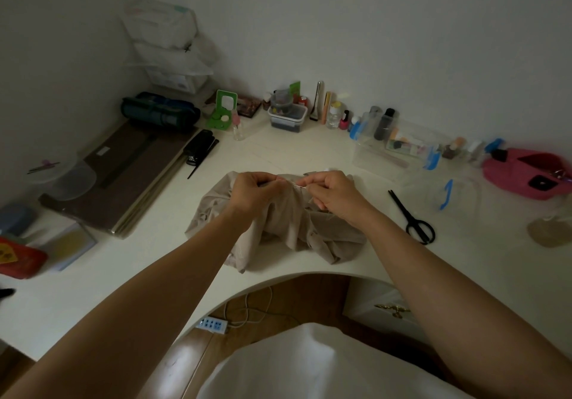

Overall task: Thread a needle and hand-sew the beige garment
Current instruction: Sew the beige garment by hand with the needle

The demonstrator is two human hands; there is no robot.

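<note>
While the beige garment [288, 228] lies bunched on the white desk [278, 151], close to the curved front edge, both hands are busy over its far side. The left hand [252, 193] has its fingers curled in, pinching a fold of the cloth. The right hand [337, 196], just beside it, pinches the needle [298, 185], the thin shaft pointing toward the left fingers. The thread is too fine to make out. Black scissors [413, 217] lie right of the garment, well apart.
</note>
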